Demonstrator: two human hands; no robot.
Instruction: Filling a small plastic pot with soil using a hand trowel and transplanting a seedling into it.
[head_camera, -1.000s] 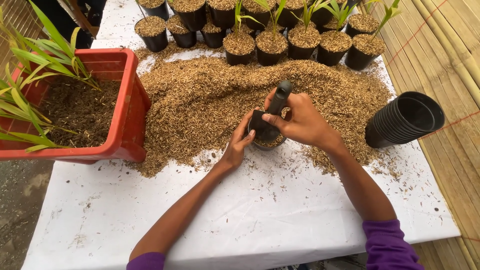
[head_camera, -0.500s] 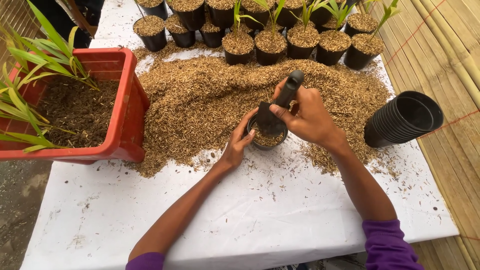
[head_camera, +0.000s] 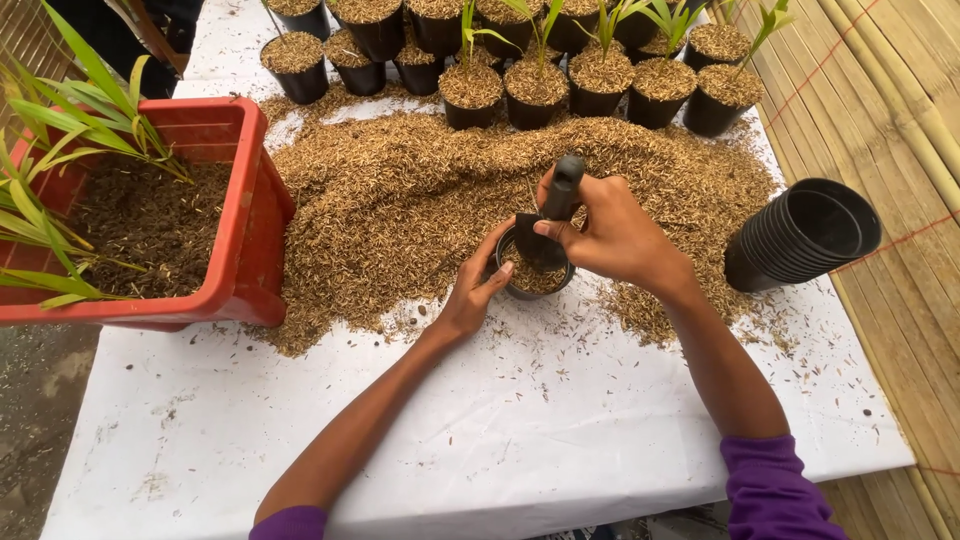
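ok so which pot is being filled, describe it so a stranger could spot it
On the white table, find the big husk pile. At its near edge stands a small black pot, steadied by the left hand. Unlike the far row, a black scoop is in it.

Soft even daylight; sharp; faint shadows

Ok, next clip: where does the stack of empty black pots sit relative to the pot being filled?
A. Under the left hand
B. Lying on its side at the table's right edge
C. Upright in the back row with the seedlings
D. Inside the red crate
B. The stack of empty black pots lies on its side at the right edge of the white table, well apart from the small black pot that the left hand steadies.
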